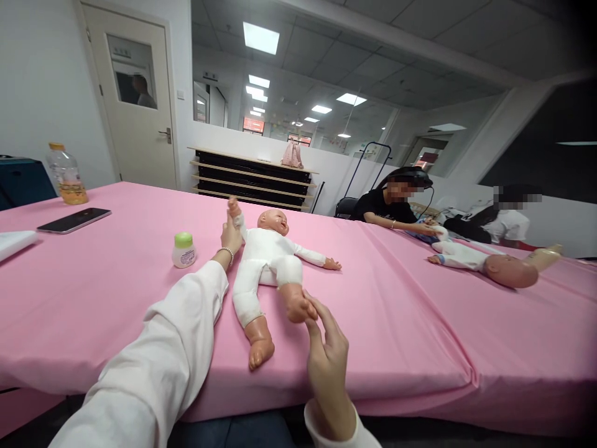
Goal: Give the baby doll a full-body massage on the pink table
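A baby doll (pixel 265 252) with a white cloth body lies on its back on the pink-covered table (pixel 373 311), head away from me. My left hand (pixel 230 236) is closed around the doll's raised arm, near its wrist. Between the thumb and fingers of my right hand (pixel 329 345) is the doll's foot (pixel 298 305), lifted a little off the cloth. The doll's other leg (pixel 259 342) rests toward the table's front edge. Left of the doll stands a small white jar (pixel 184 251) with a green lid.
At the left are a smartphone (pixel 74 219), a bottle (pixel 68 174) of yellow liquid and a white object (pixel 16 244) at the edge. To the right lies a second doll (pixel 508 269), handled by a person (pixel 389 202) across the table; another person (pixel 510 218) sits beyond.
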Available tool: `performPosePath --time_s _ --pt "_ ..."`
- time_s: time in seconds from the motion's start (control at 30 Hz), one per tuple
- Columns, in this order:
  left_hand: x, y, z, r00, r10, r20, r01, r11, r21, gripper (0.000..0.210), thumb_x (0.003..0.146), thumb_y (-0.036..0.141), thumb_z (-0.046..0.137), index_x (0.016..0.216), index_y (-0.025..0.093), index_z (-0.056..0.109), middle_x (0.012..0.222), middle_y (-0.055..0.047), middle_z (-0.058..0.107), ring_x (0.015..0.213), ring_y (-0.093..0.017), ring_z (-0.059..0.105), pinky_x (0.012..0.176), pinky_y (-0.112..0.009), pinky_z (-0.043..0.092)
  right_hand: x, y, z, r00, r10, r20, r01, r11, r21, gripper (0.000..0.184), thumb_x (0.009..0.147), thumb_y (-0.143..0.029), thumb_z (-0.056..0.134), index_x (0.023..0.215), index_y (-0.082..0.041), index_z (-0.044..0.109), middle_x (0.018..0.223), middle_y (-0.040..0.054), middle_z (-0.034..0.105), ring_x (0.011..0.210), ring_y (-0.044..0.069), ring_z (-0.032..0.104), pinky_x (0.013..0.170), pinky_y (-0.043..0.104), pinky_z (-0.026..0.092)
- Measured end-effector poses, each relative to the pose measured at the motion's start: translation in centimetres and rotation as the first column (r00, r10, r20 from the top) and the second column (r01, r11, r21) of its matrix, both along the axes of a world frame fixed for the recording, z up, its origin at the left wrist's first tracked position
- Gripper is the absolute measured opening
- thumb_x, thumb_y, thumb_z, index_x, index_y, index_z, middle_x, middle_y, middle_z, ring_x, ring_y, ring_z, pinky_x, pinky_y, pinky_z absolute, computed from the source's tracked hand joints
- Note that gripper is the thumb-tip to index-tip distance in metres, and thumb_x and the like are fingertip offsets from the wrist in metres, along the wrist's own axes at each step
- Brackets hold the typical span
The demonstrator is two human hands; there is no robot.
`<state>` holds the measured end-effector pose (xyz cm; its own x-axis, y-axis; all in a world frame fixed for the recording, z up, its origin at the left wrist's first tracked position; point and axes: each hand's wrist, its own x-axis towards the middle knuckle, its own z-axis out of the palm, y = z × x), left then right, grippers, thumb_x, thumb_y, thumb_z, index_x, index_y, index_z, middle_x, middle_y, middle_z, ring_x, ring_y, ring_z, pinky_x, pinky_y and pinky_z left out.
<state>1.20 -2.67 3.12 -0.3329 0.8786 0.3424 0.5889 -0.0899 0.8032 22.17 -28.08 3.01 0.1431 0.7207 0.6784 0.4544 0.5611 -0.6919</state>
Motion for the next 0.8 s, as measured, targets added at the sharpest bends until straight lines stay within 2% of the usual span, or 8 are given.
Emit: performPosePath --time_s 0.07,0.17,0.3,0.37,0.47,0.6,0.7,0.8 --pt "0.6 -0.2 0.5 0.985 -0.009 -0.173 0.016 0.999 0.039 0.062 0.094 0.034 0.031 0.149 0.027 0.002 0.109 -0.011 0.049 0.08 -0.02 0.056 0.068 -0.03 0.043 -0.9 1.8 2.1 0.995 0.074 0.068 -0.075 0.997 0.023 0.03 0.09 -0.022 0.041 0.113 -0.022 0.061 0.111 0.0064 0.066 0.104 0.02 0.062 0.088 0.035 0.051" --pt "1.7 -0.6 1.5 0.886 -0.087 -0.455 0.129 0.99 0.062 0.057 0.093 0.031 0.031 0.147 0.035 0.014 0.111 -0.011 0.047 0.094 -0.023 0.052 0.076 -0.033 0.043 -2.6 4.6 3.4 0.971 0.155 0.179 -0.166 0.985 0.045 0.034 0.089 -0.016 0.038 0.115 -0.021 0.06 0.113 0.0073 0.065 0.106 0.02 0.06 0.091 0.036 0.049" --pt "2.6 -1.3 2.3 0.683 -0.21 -0.7 0.232 0.971 -0.065 0.05 0.092 0.032 0.037 0.141 0.042 0.031 0.116 -0.012 0.044 0.104 -0.028 0.045 0.084 -0.04 0.039 -4.9 7.8 2.6 0.904 0.243 0.353 -0.244 0.969 -0.043 0.039 0.083 -0.007 0.038 0.11 -0.021 0.062 0.109 0.0053 0.066 0.1 0.018 0.06 0.088 0.034 0.049" --pt "2.7 -1.5 2.4 0.643 -0.233 -0.73 0.237 0.966 -0.099 0.047 0.092 0.034 0.038 0.138 0.043 0.035 0.116 -0.013 0.044 0.105 -0.028 0.045 0.086 -0.042 0.038 -5.5 8.7 2.0 0.871 0.257 0.418 -0.247 0.966 -0.078 0.039 0.081 -0.006 0.039 0.109 -0.021 0.062 0.111 0.0051 0.065 0.101 0.018 0.059 0.09 0.034 0.048" --pt "2.5 -1.5 2.0 0.677 -0.197 -0.709 0.205 0.976 -0.076 0.049 0.092 0.032 0.037 0.14 0.042 0.032 0.116 -0.013 0.046 0.103 -0.028 0.048 0.085 -0.042 0.039 -5.2 8.4 1.7 0.878 0.266 0.398 -0.244 0.964 -0.107 0.036 0.082 -0.008 0.04 0.108 -0.02 0.062 0.113 0.006 0.064 0.104 0.02 0.058 0.091 0.036 0.047" --pt "1.5 -0.9 1.3 0.87 -0.088 -0.484 0.092 0.996 -0.016 0.057 0.092 0.032 0.035 0.146 0.033 0.019 0.114 -0.013 0.05 0.097 -0.028 0.055 0.079 -0.038 0.042 -3.1 5.4 1.2 0.958 0.246 0.145 -0.238 0.968 -0.075 0.032 0.087 -0.015 0.041 0.112 -0.021 0.059 0.119 0.0057 0.062 0.112 0.019 0.056 0.094 0.035 0.046" --pt "0.4 -0.7 0.6 0.968 0.075 -0.241 -0.079 0.997 -0.005 0.064 0.092 0.032 0.031 0.149 0.017 0.007 0.112 -0.017 0.055 0.097 -0.029 0.058 0.079 -0.039 0.044 -1.1 1.8 -1.1 0.991 0.11 -0.082 -0.114 0.992 -0.048 0.029 0.09 -0.026 0.044 0.115 -0.02 0.056 0.122 0.0079 0.06 0.114 0.02 0.056 0.096 0.037 0.046" --pt "-0.4 -0.9 -0.4 0.951 0.276 -0.138 -0.277 0.961 0.016 0.071 0.088 0.028 0.037 0.147 0.004 0.005 0.119 -0.023 0.053 0.109 -0.032 0.053 0.086 -0.042 0.042 0.2 -1.7 -4.7 0.961 -0.073 -0.266 0.047 0.993 -0.104 0.03 0.09 -0.034 0.047 0.114 -0.019 0.057 0.119 0.0098 0.062 0.11 0.022 0.059 0.091 0.037 0.048"
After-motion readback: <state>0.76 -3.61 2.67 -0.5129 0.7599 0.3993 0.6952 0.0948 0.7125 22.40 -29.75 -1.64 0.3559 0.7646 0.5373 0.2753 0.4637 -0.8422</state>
